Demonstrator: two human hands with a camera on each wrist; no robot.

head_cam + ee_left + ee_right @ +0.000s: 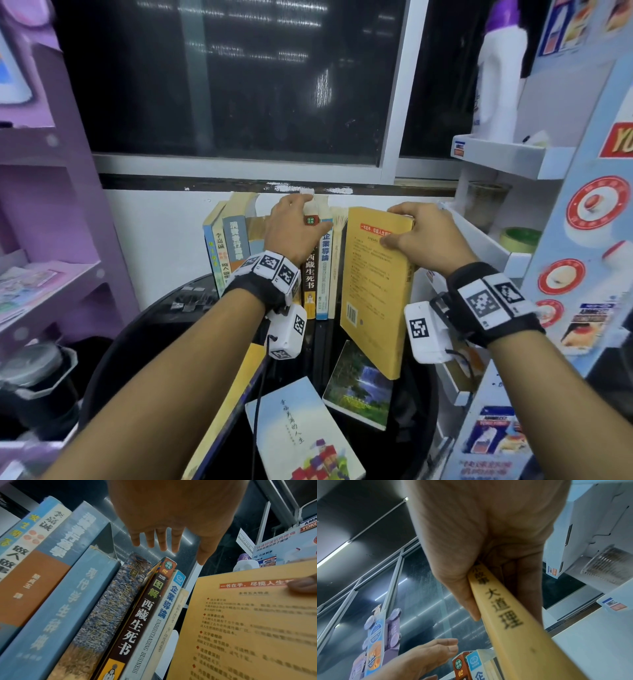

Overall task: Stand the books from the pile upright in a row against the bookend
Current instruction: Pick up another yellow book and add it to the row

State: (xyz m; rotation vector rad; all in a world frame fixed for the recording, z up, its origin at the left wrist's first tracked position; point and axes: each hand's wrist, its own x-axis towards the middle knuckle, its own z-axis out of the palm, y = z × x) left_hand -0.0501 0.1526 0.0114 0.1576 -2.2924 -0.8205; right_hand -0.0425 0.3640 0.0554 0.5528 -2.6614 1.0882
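Near: two books lie flat on dark desk (416, 404), pale-blue book (301, 431) and landscape-cover book (359, 387). Right hand (428, 236) grip clamped on yellow book (373, 287), upright at right end of standing row (274, 246). Farther: left hand (294, 229) over row tops, fingers straight, apart.

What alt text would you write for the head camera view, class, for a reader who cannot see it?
A person's right hand grips a yellow book by its top, bringing it up to the right end of a row of upright books, while the left hand rests open on the row's tops. Two more books lie flat in front.
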